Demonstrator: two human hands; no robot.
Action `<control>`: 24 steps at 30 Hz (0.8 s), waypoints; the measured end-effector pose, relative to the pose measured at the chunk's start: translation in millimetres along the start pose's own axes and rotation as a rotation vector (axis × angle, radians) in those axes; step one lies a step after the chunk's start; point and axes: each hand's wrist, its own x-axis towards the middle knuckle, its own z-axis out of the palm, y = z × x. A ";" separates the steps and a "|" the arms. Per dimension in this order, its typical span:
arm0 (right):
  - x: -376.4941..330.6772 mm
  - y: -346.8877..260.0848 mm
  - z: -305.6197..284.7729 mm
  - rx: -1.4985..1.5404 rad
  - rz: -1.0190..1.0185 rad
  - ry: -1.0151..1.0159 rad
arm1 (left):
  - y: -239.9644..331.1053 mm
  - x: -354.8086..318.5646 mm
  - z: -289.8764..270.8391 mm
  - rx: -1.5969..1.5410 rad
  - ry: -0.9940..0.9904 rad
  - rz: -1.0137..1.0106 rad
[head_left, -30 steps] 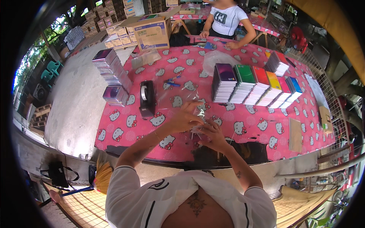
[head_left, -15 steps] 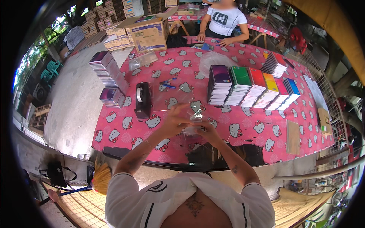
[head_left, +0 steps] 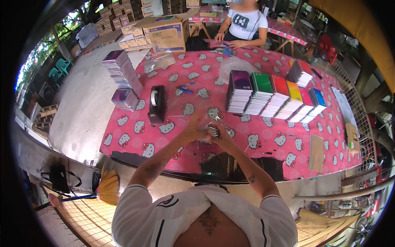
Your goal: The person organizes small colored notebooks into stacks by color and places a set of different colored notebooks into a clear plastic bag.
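Notebook stacks (head_left: 260, 97) stand left and right; tape dispenser (head_left: 156, 112) left of hands (head_left: 192, 131).

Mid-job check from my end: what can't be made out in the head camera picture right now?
All in the head view:
- Clear plastic between the left hand and right hand: full shape hidden by fingers and glare.
- Cardboard box: lower contents hidden by its walls.
- Blue item near the co-worker's hand: too small to identify.
- Yellow sheet: cut off by the dark fisheye rim.
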 end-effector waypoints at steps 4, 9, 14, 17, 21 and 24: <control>22.5 -14.4 -11.6 -0.131 0.126 -0.008 | 0.7 -11.0 -14.4 -0.360 -0.160 -0.432; 38.1 -12.0 -24.7 -0.489 -0.161 -0.167 | -20.6 -15.8 -16.5 -0.150 -0.245 -0.436; -15.0 -52.8 -19.4 -0.549 -0.335 -0.163 | 45.8 -25.4 -24.0 0.398 -0.171 0.252; -27.4 -43.5 -16.9 -0.733 -0.362 -0.157 | 57.0 -33.3 -23.4 0.702 -0.183 0.447; -25.9 -10.7 -11.1 -0.779 -0.516 -0.051 | 31.6 -48.9 -16.5 0.553 -0.156 0.362; -23.9 -8.0 -13.6 -0.790 -0.539 0.007 | 57.6 -27.6 -15.7 0.403 -0.188 0.156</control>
